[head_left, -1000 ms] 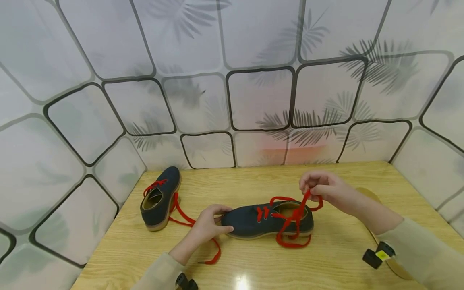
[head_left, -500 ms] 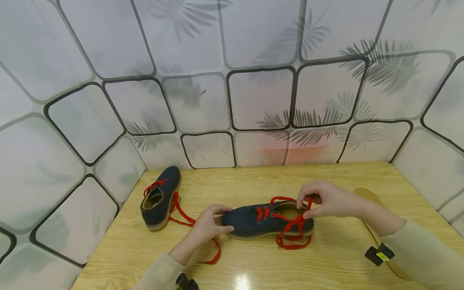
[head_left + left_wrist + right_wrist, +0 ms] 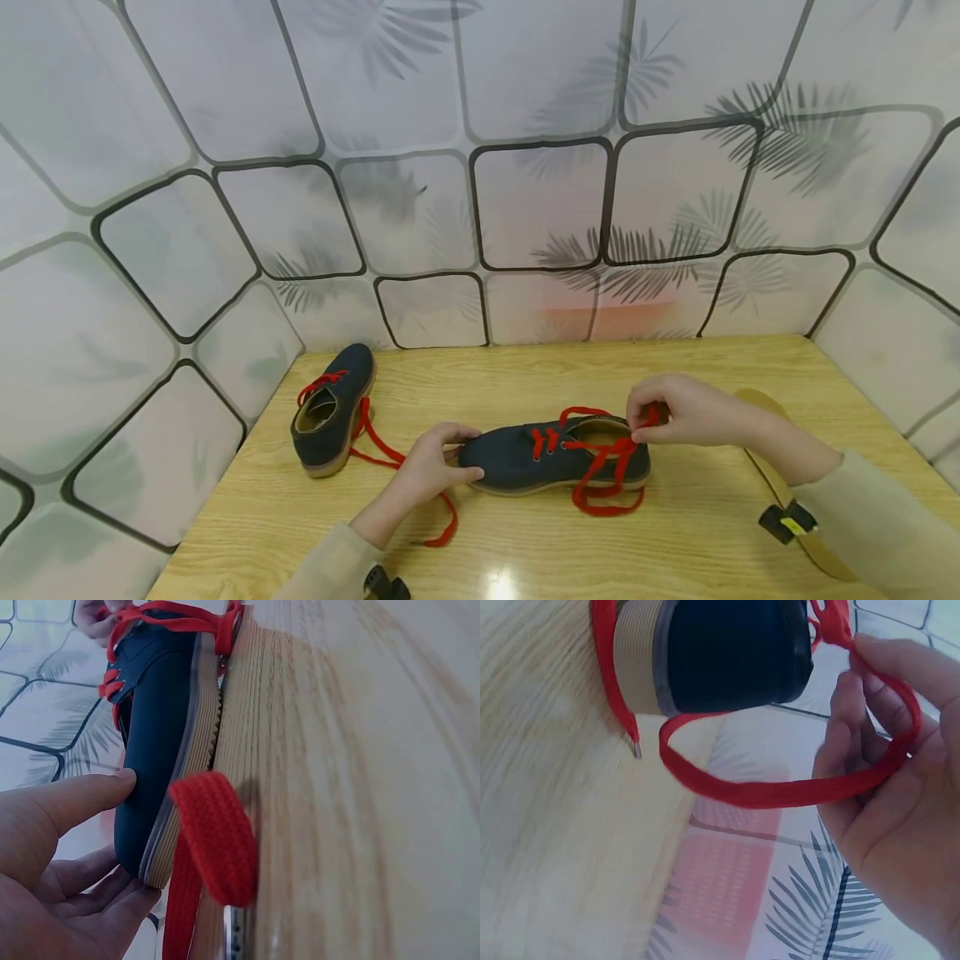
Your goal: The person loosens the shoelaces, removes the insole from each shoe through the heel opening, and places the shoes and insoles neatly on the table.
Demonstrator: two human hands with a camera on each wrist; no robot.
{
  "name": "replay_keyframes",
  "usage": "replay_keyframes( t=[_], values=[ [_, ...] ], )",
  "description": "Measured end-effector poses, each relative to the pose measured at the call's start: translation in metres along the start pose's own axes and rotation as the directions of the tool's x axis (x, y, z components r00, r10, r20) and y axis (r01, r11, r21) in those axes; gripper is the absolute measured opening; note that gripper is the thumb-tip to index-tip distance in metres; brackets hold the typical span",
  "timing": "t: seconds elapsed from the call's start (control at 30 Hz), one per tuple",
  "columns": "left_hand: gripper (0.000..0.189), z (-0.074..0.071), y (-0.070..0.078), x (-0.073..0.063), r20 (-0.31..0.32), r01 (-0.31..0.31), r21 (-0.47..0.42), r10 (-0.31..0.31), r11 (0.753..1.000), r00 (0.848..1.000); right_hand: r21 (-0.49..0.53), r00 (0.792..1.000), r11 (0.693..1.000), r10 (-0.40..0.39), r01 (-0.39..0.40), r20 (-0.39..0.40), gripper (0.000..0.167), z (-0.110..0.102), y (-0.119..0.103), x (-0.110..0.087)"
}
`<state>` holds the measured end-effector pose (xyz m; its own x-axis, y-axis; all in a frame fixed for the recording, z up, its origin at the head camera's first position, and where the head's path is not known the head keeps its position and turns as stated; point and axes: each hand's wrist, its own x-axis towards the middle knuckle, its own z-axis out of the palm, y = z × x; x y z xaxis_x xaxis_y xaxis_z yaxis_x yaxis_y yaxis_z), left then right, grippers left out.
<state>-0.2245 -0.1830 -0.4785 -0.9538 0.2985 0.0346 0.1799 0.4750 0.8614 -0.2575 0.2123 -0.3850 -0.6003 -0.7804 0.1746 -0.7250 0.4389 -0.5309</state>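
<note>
A navy shoe [image 3: 498, 458] with red laces lies sideways on the table, its toe to the left and its heel to the right. My left hand [image 3: 431, 467] holds the toe, thumb on the near side and fingers round the far side. Over the heel opening, my right hand [image 3: 686, 408] pinches the red shoelace [image 3: 621, 448] beside a knot. In the right wrist view, a length of this shoelace [image 3: 757, 793] runs in a wide loop across the fingers. Another lace loop hangs down the shoe's near side onto the table.
The other navy shoe [image 3: 333, 417] stands at the table's left, its red lace [image 3: 375, 442] trailing toward my left wrist. A flat tan insole-shaped piece [image 3: 761, 404] lies at the right, partly hidden under my right forearm. A patterned curtain [image 3: 540, 208] borders the table.
My right hand has come down from holding the lace up above the heel to the knot, then shifted slightly right with the lace. My left hand and the shoe have stayed put.
</note>
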Motion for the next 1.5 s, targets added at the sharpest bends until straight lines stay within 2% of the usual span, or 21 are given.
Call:
replay_keyframes(
  t=[0.07,0.17,0.3,0.37,0.47,0.53,0.6,0.77,0.87,0.97,1.03,1.23,1.4,1.5],
  values=[
    [0.049,0.000,0.000,0.000,-0.001,0.000,0.003,0.000,1.000,1.000,0.052,1.000,0.999,0.004,-0.005,0.011,0.018,0.001,0.001,0.000],
    [0.049,0.000,-0.001,0.000,-0.005,-0.002,0.009,0.002,1.000,1.000,0.234,0.999,0.972,0.001,-0.009,0.033,0.015,0.002,0.004,0.000],
    [0.049,0.000,-0.001,0.000,-0.008,-0.005,0.015,0.005,1.000,1.000,0.494,1.000,0.870,-0.004,-0.009,0.026,0.010,0.001,0.004,0.001],
    [0.049,0.000,-0.001,0.000,-0.010,-0.004,0.016,0.004,1.000,1.000,0.541,1.000,0.841,0.008,0.001,-0.014,0.009,-0.001,0.001,0.001],
    [0.049,0.001,-0.001,0.000,-0.011,-0.002,0.016,0.003,1.000,1.000,0.558,0.995,0.829,0.015,0.042,-0.098,0.013,-0.002,0.000,0.001],
    [0.049,0.001,-0.001,0.000,-0.011,0.001,0.015,0.000,1.000,1.000,0.584,0.990,0.808,0.014,0.073,-0.143,0.021,-0.004,0.001,0.001],
    [0.049,0.001,-0.001,0.000,-0.010,0.004,0.015,-0.004,1.000,1.000,0.636,0.985,0.764,0.001,0.109,-0.170,0.029,-0.006,0.003,0.001],
    [0.049,0.001,-0.001,0.000,-0.011,0.006,0.011,-0.006,1.000,1.000,0.769,0.974,0.607,-0.036,0.201,-0.226,0.040,-0.011,0.010,-0.002],
    [0.049,0.001,-0.002,0.001,-0.012,0.005,0.010,-0.005,1.000,1.000,0.804,0.963,0.535,-0.083,0.259,-0.255,0.044,-0.013,0.016,-0.002],
    [0.049,0.001,-0.002,0.001,-0.010,0.002,0.009,-0.002,1.000,1.000,0.820,0.952,0.483,-0.137,0.306,-0.275,0.045,-0.013,0.020,-0.002],
    [0.049,0.001,-0.002,0.001,-0.008,0.001,0.009,-0.001,1.000,1.000,0.843,0.948,0.433,-0.147,0.319,-0.283,0.045,-0.013,0.022,-0.003],
    [0.050,0.002,0.000,0.000,-0.008,0.004,0.003,-0.004,1.000,1.000,0.879,0.935,0.323,-0.182,0.350,-0.305,0.044,-0.014,0.021,-0.004],
    [0.050,0.001,-0.001,0.000,-0.007,0.005,0.005,-0.005,1.000,1.000,0.904,0.910,0.204,-0.264,0.376,-0.319,0.036,-0.013,0.015,-0.003],
    [0.050,0.001,-0.001,0.000,-0.008,0.006,0.006,-0.006,1.000,1.000,0.913,0.904,0.155,-0.276,0.377,-0.327,0.028,-0.014,0.006,-0.003]
  ],
)
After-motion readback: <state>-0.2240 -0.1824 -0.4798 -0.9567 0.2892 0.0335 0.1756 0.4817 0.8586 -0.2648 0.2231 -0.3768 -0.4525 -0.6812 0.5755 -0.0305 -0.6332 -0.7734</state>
